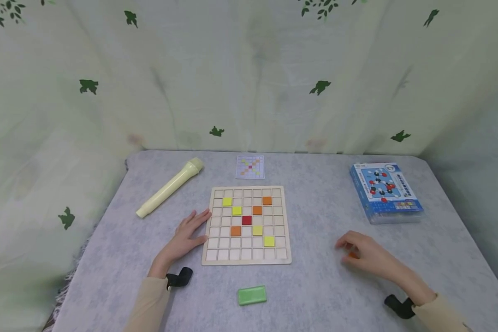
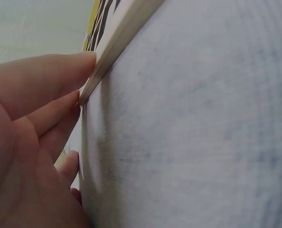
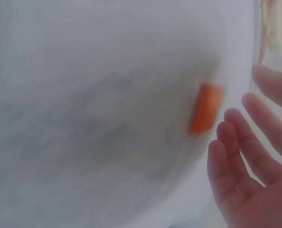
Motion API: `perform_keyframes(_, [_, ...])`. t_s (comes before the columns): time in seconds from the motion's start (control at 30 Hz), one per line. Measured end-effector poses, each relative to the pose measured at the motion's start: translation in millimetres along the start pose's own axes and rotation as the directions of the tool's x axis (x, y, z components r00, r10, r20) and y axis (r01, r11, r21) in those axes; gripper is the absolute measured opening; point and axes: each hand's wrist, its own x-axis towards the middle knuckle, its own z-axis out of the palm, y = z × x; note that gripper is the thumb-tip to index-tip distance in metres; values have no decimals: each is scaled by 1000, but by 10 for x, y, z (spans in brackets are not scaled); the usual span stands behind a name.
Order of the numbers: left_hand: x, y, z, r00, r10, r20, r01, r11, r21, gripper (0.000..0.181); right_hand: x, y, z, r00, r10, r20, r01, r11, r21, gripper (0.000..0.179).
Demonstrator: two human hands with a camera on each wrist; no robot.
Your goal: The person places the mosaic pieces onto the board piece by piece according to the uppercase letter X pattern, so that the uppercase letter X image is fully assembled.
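A wooden grid board lies on the table with yellow, orange and red square tiles in some cells, the red tile near the middle. My left hand touches the board's left edge, fingers spread; the left wrist view shows the thumb and fingers along the wooden rim. To the right, my right hand is over the table, close to a loose orange tile. In the right wrist view its fingers are relaxed and apart from that tile. The hand partly covers the tile in the head view.
A small pattern card lies behind the board. A pale yellow microphone-shaped object is at the back left, and a blue box with a molecule picture at the back right. A green rectangular block lies in front of the board.
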Motion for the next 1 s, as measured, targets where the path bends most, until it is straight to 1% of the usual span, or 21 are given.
perform_keyframes(0.13, [-12,-19,-1,1000,3,-2,-3,1000,0,65,-175,90,-25,996,78,45,-75,995,-65,28])
perform_keyframes(0.17, [-13,-20,0,1000,5,-2,-5,1000,-1,65,-198,96,-24,993,105,50,-101,992,-77,29])
perform_keyframes(0.23, [-15,-19,1,1000,7,-4,-7,1000,-2,65,-215,113,-17,990,132,52,-127,989,-82,28])
perform_keyframes(0.33, [-14,-6,0,1000,9,-6,-9,1000,-3,66,-191,130,-2,992,118,35,-115,990,-81,27])
perform_keyframes(0.47, [-11,30,-5,1000,-8,-4,8,1000,-7,66,-84,106,40,998,66,4,-65,993,-101,25])
perform_keyframes(0.57, [-10,54,-9,1000,-17,-5,17,1000,-7,65,61,26,95,999,33,-13,-35,992,-121,22])
perform_keyframes(0.63, [-10,60,-9,1000,-14,-10,14,1000,-2,64,185,-68,140,1000,19,-19,-22,990,-136,20])
perform_keyframes(0.77, [-10,61,-4,1000,5,-17,-5,1000,4,63,484,-335,255,998,-67,-21,63,987,-147,19])
perform_keyframes(0.87, [-15,61,-6,1000,9,-19,-9,1000,2,63,734,-560,369,989,-146,-12,143,980,-141,19])
perform_keyframes(1.0, [-23,67,-17,1000,3,-11,-3,1000,-1,63,1055,-845,553,973,-229,14,229,967,-112,18])
